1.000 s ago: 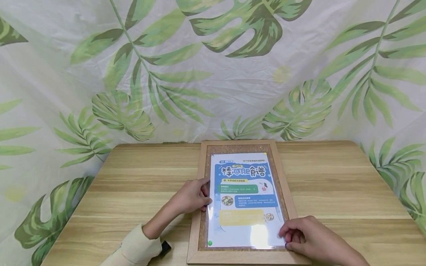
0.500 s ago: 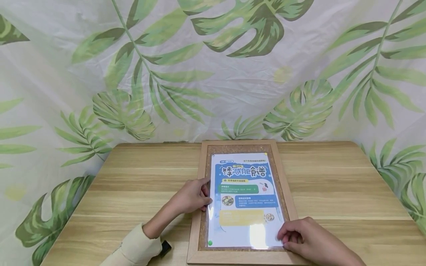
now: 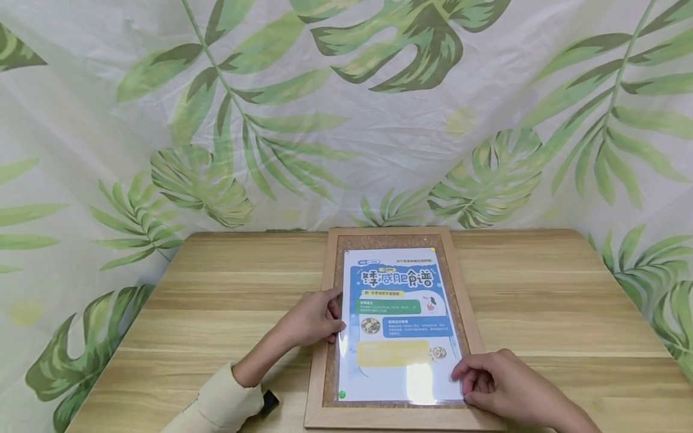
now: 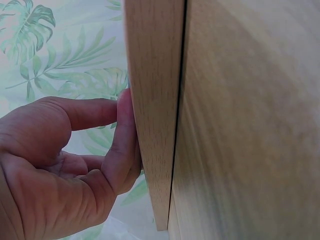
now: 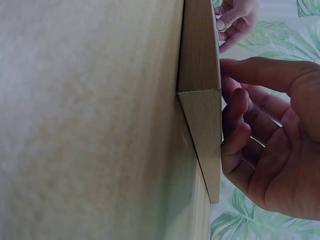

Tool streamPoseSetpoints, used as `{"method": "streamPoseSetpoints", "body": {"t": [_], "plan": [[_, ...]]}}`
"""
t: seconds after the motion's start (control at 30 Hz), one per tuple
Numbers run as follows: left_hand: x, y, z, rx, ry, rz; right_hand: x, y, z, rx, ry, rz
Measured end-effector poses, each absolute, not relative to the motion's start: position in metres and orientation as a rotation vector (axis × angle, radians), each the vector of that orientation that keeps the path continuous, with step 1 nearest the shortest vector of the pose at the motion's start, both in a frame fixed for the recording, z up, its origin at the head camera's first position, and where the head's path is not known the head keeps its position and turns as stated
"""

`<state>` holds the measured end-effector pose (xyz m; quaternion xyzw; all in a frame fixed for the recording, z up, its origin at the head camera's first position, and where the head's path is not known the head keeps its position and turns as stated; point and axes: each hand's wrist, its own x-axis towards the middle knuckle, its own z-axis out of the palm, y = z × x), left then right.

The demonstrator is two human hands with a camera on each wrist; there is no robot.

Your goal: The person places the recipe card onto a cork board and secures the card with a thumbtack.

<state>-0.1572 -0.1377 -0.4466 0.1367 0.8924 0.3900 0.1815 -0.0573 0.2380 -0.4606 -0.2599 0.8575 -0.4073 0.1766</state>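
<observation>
A laminated poster (image 3: pixel 392 376) with a blue printed heading lies inside a wood-framed cork board (image 3: pixel 457 282) on the table. With thumb and fingers my left hand (image 3: pixel 311 319) holds the poster's left edge, midway along it. My right hand (image 3: pixel 506 385) pinches at the lower right corner, fingers curled, hiding that corner. A yellow pin (image 3: pixel 432 249) marks the top right corner, a green pin (image 3: pixel 341 394) the bottom left. In the left wrist view, the left fingers (image 4: pixel 120 145) touch beside the frame's side bar (image 4: pixel 155 100). The right wrist view shows the frame's corner (image 5: pixel 200 92) beside my right fingers.
The wood-grain table (image 3: pixel 568 313) extends to both sides of the board. A small black object (image 3: pixel 269 404) lies by the left sleeve (image 3: pixel 222 403). Behind the table hangs a leaf-patterned cloth (image 3: pixel 379 144).
My right hand shifts slightly at the lower right corner of the poster, a little left and then back right. The left hand, poster and board stay in place.
</observation>
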Motion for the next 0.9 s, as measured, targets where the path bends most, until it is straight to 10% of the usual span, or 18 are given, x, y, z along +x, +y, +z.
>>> {"method": "streamPoseSetpoints", "body": {"t": [0.9], "plan": [[-0.1577,-0.1365,-0.4453,0.371,2.516,1.099,-0.0664,0.2347,-0.4578,-0.566,2.348,-1.244]]}}
